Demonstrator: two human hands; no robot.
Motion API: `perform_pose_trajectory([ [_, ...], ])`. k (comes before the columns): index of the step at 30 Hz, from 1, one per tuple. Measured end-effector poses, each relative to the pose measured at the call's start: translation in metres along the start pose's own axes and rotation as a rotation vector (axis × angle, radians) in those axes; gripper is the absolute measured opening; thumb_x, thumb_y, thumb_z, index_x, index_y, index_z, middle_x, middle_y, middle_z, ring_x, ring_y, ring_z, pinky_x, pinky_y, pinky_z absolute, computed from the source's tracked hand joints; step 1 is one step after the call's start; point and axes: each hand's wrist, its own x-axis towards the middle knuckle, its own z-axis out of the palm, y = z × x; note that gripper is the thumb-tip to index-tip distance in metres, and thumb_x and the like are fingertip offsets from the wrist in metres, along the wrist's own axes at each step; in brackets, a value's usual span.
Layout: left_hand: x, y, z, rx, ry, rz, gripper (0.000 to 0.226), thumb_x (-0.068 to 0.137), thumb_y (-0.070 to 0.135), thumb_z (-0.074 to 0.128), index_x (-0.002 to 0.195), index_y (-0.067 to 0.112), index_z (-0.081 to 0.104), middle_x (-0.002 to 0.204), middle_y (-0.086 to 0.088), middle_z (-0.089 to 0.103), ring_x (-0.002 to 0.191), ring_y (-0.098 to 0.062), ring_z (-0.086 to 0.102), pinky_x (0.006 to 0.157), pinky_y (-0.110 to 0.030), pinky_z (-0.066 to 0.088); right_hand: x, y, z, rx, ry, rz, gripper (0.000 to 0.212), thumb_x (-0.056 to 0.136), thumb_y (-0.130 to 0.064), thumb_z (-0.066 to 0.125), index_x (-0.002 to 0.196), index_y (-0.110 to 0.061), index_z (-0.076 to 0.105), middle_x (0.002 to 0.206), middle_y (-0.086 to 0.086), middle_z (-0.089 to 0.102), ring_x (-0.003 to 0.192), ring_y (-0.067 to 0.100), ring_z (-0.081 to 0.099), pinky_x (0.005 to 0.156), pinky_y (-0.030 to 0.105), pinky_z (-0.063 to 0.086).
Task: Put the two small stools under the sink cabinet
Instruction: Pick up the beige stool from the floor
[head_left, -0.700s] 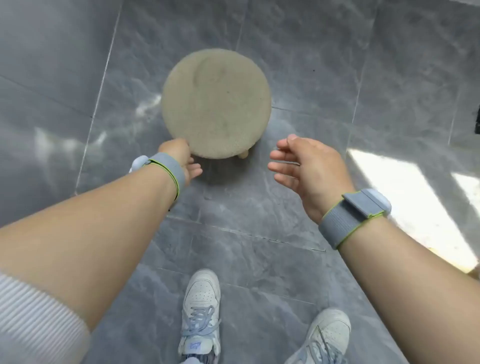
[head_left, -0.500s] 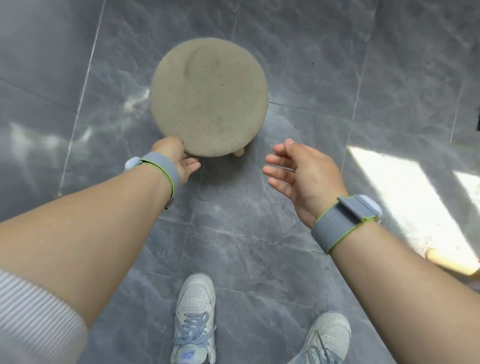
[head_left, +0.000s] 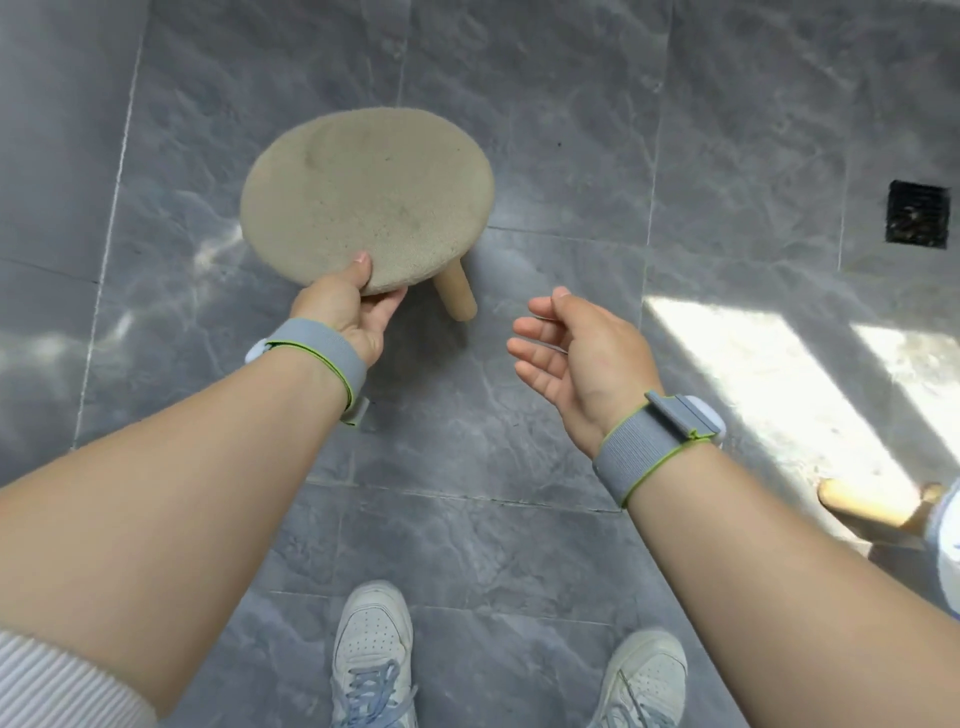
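A small round stool (head_left: 366, 195) with a beige fuzzy seat and pale wooden legs is tilted up off the grey tile floor. My left hand (head_left: 347, 306) grips the near rim of its seat, thumb on top and fingers underneath. One leg shows below the seat's right side. My right hand (head_left: 574, 345) hovers to the right of that leg, fingers spread and holding nothing. A second stool (head_left: 878, 504) shows only as a wooden leg and a pale seat edge at the right border. The sink cabinet is out of view.
A dark square floor drain (head_left: 917, 213) sits at the right. A bright sunlight patch (head_left: 769, 374) falls on the tiles at the right. My two white sneakers (head_left: 371, 654) stand at the bottom.
My left hand has closed on the stool's rim and tipped the stool up, so one leg now shows. My right hand stays spread beside it. The view has shifted, revealing the drain.
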Motion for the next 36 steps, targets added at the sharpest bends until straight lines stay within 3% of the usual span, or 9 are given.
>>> perform_pose_trajectory([
  [5, -0.033, -0.011, 0.033, 0.039, -0.052, -0.032, 0.009, 0.094, 0.000, 0.057, 0.098, 0.008, 0.058, 0.092, -0.007, 0.067, 0.082, -0.022, 0.067, 0.087, -0.045, 0.056, -0.003, -0.017, -0.036, 0.103, 0.033, -0.009, 0.022, 0.095, -0.032, 0.052, 0.088, -0.016, 0.065, 0.076, 0.003, 0.069, 0.067, 0.018, 0.066, 0.064, 0.029, 0.053],
  [11, -0.086, -0.067, 0.066, 0.168, -0.142, -0.083, 0.024, 0.092, -0.001, 0.058, 0.115, 0.009, 0.060, 0.081, -0.004, 0.075, 0.081, -0.018, 0.070, 0.064, -0.039, 0.061, -0.017, -0.034, -0.111, 0.266, 0.133, -0.021, 0.022, 0.095, -0.030, 0.051, 0.091, -0.014, 0.065, 0.077, 0.004, 0.067, 0.067, 0.019, 0.064, 0.061, 0.028, 0.052],
  [13, -0.105, -0.092, 0.080, 0.197, -0.184, -0.108, 0.024, 0.093, 0.000, 0.057, 0.114, 0.011, 0.061, 0.087, -0.003, 0.073, 0.082, -0.017, 0.070, 0.067, -0.039, 0.059, -0.022, -0.035, -0.140, 0.320, 0.177, -0.018, 0.021, 0.095, -0.030, 0.052, 0.091, -0.014, 0.065, 0.077, 0.005, 0.067, 0.067, 0.019, 0.064, 0.060, 0.028, 0.052],
  [17, -0.140, -0.142, 0.108, 0.277, -0.259, -0.147, 0.015, 0.094, 0.001, 0.056, 0.099, 0.014, 0.063, 0.069, 0.001, 0.075, 0.076, -0.014, 0.070, 0.066, -0.037, 0.058, -0.032, -0.031, -0.198, 0.436, 0.264, -0.014, 0.020, 0.094, -0.030, 0.054, 0.093, -0.014, 0.066, 0.080, 0.005, 0.068, 0.069, 0.020, 0.066, 0.061, 0.028, 0.053],
  [20, -0.160, -0.173, 0.128, 0.360, -0.292, -0.156, 0.013, 0.093, 0.002, 0.057, 0.098, 0.013, 0.062, 0.080, -0.001, 0.074, 0.082, -0.015, 0.069, 0.071, -0.037, 0.057, -0.041, -0.025, -0.237, 0.546, 0.314, -0.009, 0.020, 0.093, -0.031, 0.054, 0.093, -0.014, 0.066, 0.082, 0.005, 0.069, 0.071, 0.020, 0.067, 0.063, 0.029, 0.054],
  [24, -0.183, -0.215, 0.147, 0.508, -0.357, -0.153, 0.014, 0.092, 0.004, 0.059, 0.100, 0.015, 0.062, 0.067, 0.003, 0.075, 0.073, -0.012, 0.072, 0.068, -0.034, 0.060, -0.053, -0.006, -0.293, 0.759, 0.397, 0.016, 0.015, 0.093, -0.029, 0.055, 0.096, -0.017, 0.063, 0.088, 0.005, 0.070, 0.076, 0.020, 0.069, 0.064, 0.029, 0.054],
  [30, -0.204, -0.266, 0.154, 0.617, -0.401, -0.130, 0.035, 0.093, 0.006, 0.058, 0.126, 0.016, 0.057, 0.104, 0.001, 0.068, 0.087, -0.014, 0.069, 0.061, -0.029, 0.060, -0.066, 0.041, -0.361, 1.214, 0.516, 0.084, 0.039, 0.098, -0.027, 0.047, 0.135, -0.013, 0.044, 0.131, 0.016, 0.055, 0.107, 0.031, 0.062, 0.080, 0.036, 0.053],
  [33, -0.210, -0.283, 0.148, 0.674, -0.378, -0.142, 0.024, 0.094, 0.009, 0.058, 0.117, 0.016, 0.059, 0.105, 0.002, 0.066, 0.089, -0.013, 0.067, 0.068, -0.028, 0.060, -0.069, 0.070, -0.387, 1.376, 0.613, 0.101, 0.045, 0.097, -0.029, 0.049, 0.139, -0.014, 0.041, 0.143, 0.015, 0.046, 0.116, 0.034, 0.057, 0.085, 0.039, 0.053],
  [36, -0.214, -0.294, 0.141, 0.706, -0.361, -0.158, 0.011, 0.094, 0.009, 0.058, 0.102, 0.016, 0.059, 0.104, 0.001, 0.065, 0.088, -0.013, 0.066, 0.056, -0.027, 0.058, -0.071, 0.094, -0.410, 1.437, 0.690, 0.082, 0.036, 0.094, -0.029, 0.054, 0.127, -0.015, 0.046, 0.140, 0.012, 0.046, 0.113, 0.032, 0.057, 0.081, 0.040, 0.054],
])
